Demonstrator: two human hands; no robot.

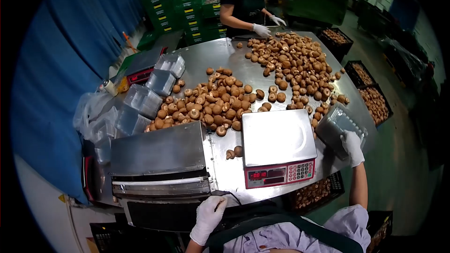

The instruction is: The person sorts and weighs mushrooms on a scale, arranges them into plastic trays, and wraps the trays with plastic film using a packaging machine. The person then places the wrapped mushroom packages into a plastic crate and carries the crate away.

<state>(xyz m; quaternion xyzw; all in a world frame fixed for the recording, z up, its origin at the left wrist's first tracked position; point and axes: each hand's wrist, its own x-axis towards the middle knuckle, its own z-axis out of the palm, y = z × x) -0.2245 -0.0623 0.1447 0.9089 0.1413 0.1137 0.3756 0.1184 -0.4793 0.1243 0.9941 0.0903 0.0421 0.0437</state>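
My right hand (352, 147), in a white glove, grips the near end of a stack of clear plastic trays (336, 124) at the table's right edge. The stack is beside the scale and leans at an angle. My left hand (209, 218), also gloved, is held low in front of my body with its fingers curled in. No object shows in it. Close to it is the front of a metal wrapping machine (159, 152). Between the two hands stands a red and white digital scale (280, 138) with a bare pan; its display seems to read -0.010.
Brown mushrooms (218, 98) lie heaped mid-table, with a larger mushroom pile (300, 63) beyond. More clear trays (140, 100) line the left side. Across the table a co-worker (243, 7) has gloved hands by the pile. Mushroom crates (375, 103) stand on the floor at right.
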